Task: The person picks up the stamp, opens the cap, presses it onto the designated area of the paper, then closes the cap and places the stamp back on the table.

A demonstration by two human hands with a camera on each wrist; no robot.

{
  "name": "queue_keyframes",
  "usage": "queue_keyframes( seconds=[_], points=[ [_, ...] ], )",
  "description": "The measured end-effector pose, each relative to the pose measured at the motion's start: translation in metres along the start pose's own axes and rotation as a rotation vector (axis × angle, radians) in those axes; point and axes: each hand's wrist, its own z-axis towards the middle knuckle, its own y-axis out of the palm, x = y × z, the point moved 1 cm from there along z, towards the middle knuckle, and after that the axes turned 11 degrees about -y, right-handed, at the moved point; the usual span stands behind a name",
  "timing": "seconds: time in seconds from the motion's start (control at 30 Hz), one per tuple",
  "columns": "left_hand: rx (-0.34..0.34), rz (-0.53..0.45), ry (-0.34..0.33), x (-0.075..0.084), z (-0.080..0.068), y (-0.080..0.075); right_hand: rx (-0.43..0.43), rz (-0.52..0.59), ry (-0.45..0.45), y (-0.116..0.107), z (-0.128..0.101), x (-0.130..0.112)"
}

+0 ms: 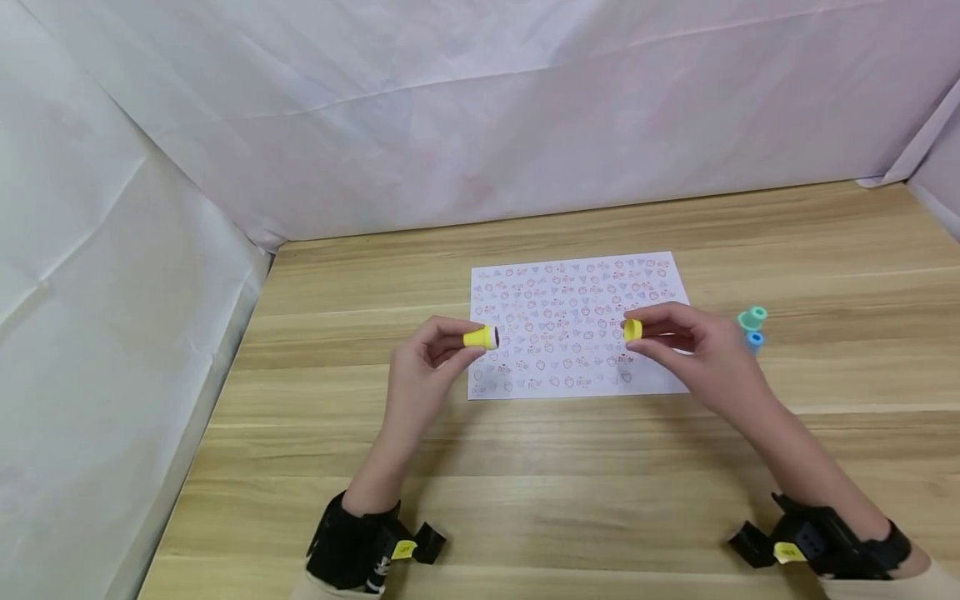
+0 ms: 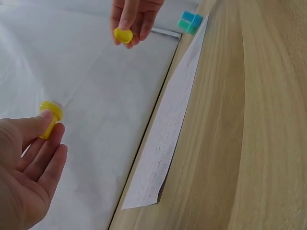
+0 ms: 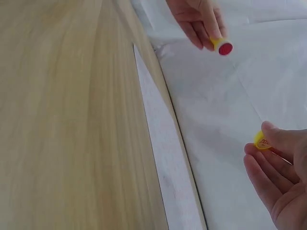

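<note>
Above paper (image 1: 577, 325), left hand (image 1: 427, 367) pinches yellow stamp (image 1: 481, 337); right hand (image 1: 693, 346) pinches, seemingly, its cap (image 1: 633, 330).

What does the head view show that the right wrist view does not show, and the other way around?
Only the head view shows the green and blue stamps beside the sheet, the sheet's printed marks and both wrist straps. Only the right wrist view shows the red face of the yellow stamp that the left hand holds. Both show the paper sheet, the wooden table and the right hand pinching the yellow cap.
</note>
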Motion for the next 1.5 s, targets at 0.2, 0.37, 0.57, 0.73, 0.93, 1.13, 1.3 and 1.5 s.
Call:
queue_keyframes(
  seconds=[0.2,0.37,0.57,0.73,0.93,1.13,1.3,1.5],
  points=[
    [-0.107,-0.087,0.009,0.0,0.002,-0.001,-0.009,-0.046,-0.009,-0.011,-0.01,0.006],
    [-0.172,-0.137,0.007,0.003,0.003,0.008,0.035,-0.077,-0.01,-0.019,-0.018,0.008],
    [-0.227,-0.185,-0.02,0.008,0.003,0.017,0.093,-0.097,-0.03,-0.027,-0.026,0.012],
    [-0.252,-0.209,-0.04,0.01,0.003,0.022,0.113,-0.09,-0.019,-0.03,-0.032,0.014],
    [-0.29,-0.25,-0.051,0.013,0.004,0.025,0.123,-0.078,0.009,-0.031,-0.036,0.014],
    [-0.317,-0.277,-0.05,0.013,0.005,0.028,0.139,-0.074,0.002,-0.03,-0.036,0.013],
    [-0.327,-0.272,-0.042,0.01,0.003,0.028,0.136,-0.059,0.002,-0.027,-0.036,0.013],
    [-0.331,-0.258,-0.045,0.01,0.002,0.027,0.135,-0.059,-0.008,-0.024,-0.035,0.013]
  ],
)
